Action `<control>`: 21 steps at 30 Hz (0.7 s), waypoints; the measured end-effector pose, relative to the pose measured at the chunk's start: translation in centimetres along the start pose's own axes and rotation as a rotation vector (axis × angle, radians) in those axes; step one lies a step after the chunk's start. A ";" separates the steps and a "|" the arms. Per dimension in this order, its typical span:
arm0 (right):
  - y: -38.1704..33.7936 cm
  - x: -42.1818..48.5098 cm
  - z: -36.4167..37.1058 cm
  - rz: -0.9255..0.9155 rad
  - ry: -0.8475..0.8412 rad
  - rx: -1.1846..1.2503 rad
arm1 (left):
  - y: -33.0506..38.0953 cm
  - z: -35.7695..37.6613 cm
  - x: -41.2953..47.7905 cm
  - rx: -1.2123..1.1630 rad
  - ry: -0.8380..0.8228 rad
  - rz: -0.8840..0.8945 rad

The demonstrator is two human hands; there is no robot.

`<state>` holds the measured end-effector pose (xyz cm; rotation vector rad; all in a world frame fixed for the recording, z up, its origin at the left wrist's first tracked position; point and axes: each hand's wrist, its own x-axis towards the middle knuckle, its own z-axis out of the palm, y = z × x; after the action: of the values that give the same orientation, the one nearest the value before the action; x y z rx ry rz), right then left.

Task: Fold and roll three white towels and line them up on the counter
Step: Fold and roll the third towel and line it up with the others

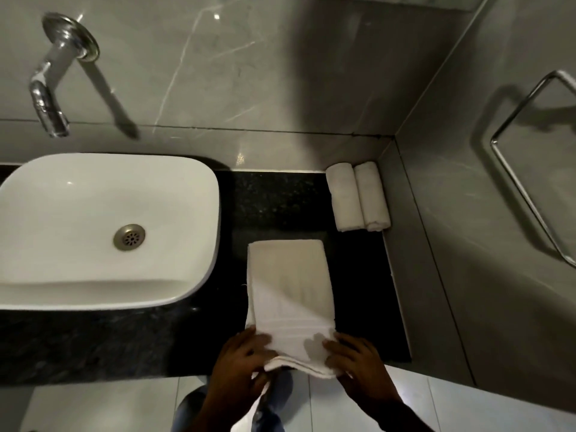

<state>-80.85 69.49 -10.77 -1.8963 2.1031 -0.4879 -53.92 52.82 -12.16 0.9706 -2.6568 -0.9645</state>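
Note:
A white towel (288, 291), folded into a long strip, lies on the black counter (274, 201) and hangs a little over its front edge. My left hand (240, 366) grips the strip's near left corner, fingers curled under the hem. My right hand (358, 360) holds the near right corner, fingers on top. Two rolled white towels (358, 196) lie side by side, touching, in the far right corner against the wall.
A white basin (103, 229) with a metal drain fills the counter's left part, under a chrome wall spout (50, 104). A chrome towel rail (530, 169) sticks out from the right wall. Pale floor tiles and my legs show below the counter edge.

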 end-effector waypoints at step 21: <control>-1.3 3.2 0.8 0.042 -0.025 -0.306 | -1.8 -5.0 4.1 0.515 -0.053 0.284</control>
<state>-79.72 66.16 -10.84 -1.9957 2.3039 -0.1366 -54.45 46.66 -9.66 0.6133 -3.0445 -0.2514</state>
